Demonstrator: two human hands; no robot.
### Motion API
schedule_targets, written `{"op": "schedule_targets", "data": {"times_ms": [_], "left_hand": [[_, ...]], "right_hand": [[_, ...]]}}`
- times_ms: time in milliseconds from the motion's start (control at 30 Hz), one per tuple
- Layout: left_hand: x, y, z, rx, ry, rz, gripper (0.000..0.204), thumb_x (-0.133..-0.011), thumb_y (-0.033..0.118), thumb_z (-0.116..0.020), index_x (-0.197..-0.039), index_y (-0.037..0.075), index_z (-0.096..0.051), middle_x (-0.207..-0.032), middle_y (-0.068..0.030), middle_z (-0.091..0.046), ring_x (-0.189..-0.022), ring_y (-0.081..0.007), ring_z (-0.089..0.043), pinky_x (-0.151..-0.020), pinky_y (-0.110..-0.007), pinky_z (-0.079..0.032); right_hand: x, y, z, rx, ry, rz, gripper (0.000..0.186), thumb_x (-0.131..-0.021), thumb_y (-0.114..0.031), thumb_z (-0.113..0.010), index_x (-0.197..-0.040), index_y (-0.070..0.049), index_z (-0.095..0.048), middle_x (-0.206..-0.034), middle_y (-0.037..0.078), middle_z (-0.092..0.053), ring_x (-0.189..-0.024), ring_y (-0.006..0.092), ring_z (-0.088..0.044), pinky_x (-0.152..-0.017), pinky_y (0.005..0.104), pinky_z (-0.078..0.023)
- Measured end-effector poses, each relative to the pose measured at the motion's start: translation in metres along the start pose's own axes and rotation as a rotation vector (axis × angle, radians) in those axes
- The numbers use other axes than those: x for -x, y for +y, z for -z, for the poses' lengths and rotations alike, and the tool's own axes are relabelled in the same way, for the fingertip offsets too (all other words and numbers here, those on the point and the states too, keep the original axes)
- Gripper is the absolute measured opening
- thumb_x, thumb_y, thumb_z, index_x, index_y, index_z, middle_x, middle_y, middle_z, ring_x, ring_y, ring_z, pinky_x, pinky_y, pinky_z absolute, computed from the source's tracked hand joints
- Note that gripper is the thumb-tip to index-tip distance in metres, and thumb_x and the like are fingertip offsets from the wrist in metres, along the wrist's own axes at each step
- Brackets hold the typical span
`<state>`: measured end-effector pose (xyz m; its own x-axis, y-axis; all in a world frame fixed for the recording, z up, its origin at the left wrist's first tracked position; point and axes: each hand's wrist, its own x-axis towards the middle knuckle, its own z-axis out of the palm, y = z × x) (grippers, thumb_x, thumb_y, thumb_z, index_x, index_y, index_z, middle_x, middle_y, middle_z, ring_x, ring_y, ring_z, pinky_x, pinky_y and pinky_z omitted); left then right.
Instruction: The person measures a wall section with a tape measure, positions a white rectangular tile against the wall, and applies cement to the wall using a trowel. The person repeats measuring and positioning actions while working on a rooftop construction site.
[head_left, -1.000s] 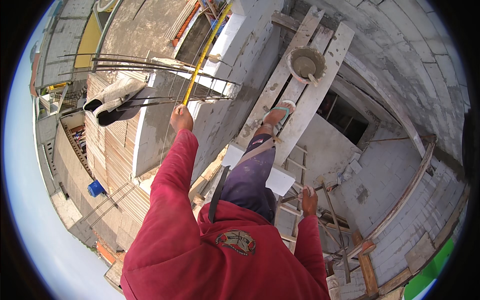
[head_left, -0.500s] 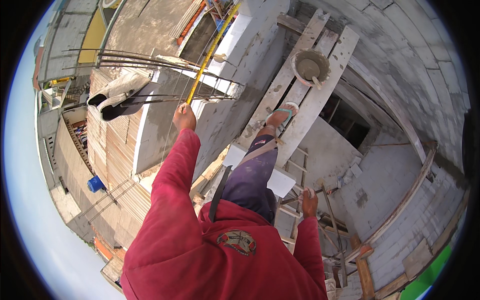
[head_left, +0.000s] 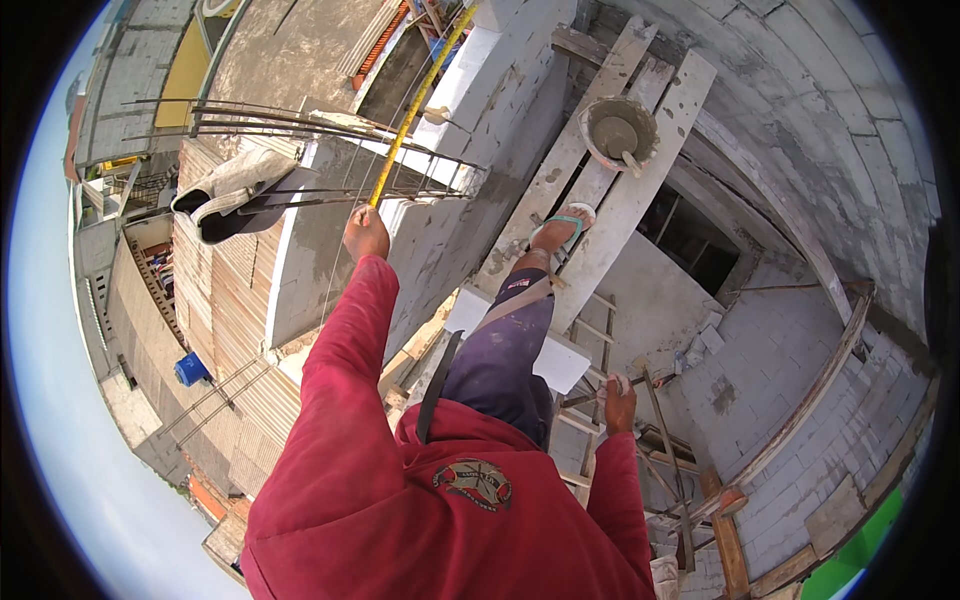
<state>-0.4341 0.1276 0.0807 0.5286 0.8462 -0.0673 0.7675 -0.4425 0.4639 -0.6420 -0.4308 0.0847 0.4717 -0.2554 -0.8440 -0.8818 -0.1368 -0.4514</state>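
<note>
Stretched out at the left, my left hand (head_left: 367, 235) is closed on the near end of a yellow tape measure (head_left: 408, 122). The tape's strip slants up and away, past thin steel rods, toward the white wall top (head_left: 480, 75). Lower right, beside a wooden ladder (head_left: 580, 421), my right hand (head_left: 620, 406) has its fingers curled; what they hold, if anything, is hidden. My sandalled foot (head_left: 563, 232) stands on mortar-spattered planks (head_left: 625, 212). Farther along the planks sits a bucket of wet mortar (head_left: 620, 134) with a handle sticking out.
Steel reinforcing bars (head_left: 330, 122) jut out across the left side. A pale cloth garment (head_left: 240, 190) hangs over them. Beyond lie corrugated roofs (head_left: 215, 290) and a blue tank (head_left: 190, 369). At the right, a block wall (head_left: 850, 110) rises beside a deep drop with leaning timbers.
Hardly anything differs. My left hand has shifted very slightly to the left with the tape still in it; my right hand stays where it was.
</note>
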Motion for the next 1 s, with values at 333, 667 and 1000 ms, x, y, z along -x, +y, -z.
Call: {"op": "schedule_targets", "data": {"times_ms": [333,667,1000], "left_hand": [[0.004,0.012,0.008,-0.036,-0.023,0.034,0.035,-0.092,0.031,-0.058,-0.107,0.005,-0.075,-0.114,-0.0127,-0.073,-0.106,-0.0316,-0.07,-0.094,-0.04,-0.053],[0.004,-0.004,0.005,0.007,-0.006,-0.016,0.038,-0.092,0.035,-0.059,-0.11,0.005,-0.075,-0.109,-0.0183,-0.074,-0.105,-0.0332,-0.07,-0.094,-0.041,-0.052],[-0.003,0.001,0.002,-0.043,-0.01,0.007,0.035,-0.092,0.032,-0.058,-0.108,0.006,-0.075,-0.115,-0.0117,-0.073,-0.107,-0.0323,-0.069,-0.094,-0.04,-0.053]], "right_hand": [[0.002,0.0,0.0,-0.005,0.005,-0.015,0.036,-0.104,-0.027,-0.056,-0.128,-0.001,-0.06,-0.1,0.009,-0.067,-0.08,0.0159,-0.066,-0.071,0.0291,-0.056],[0.009,-0.001,0.004,0.007,-0.001,-0.01,0.036,-0.103,-0.028,-0.057,-0.128,-0.003,-0.06,-0.1,0.007,-0.067,-0.08,0.0152,-0.065,-0.071,0.0287,-0.056],[0.003,-0.002,-0.002,-0.036,0.004,-0.002,0.035,-0.101,-0.026,-0.059,-0.126,-0.002,-0.063,-0.101,0.01,-0.068,-0.079,0.0168,-0.067,-0.067,0.03,-0.057]]}}
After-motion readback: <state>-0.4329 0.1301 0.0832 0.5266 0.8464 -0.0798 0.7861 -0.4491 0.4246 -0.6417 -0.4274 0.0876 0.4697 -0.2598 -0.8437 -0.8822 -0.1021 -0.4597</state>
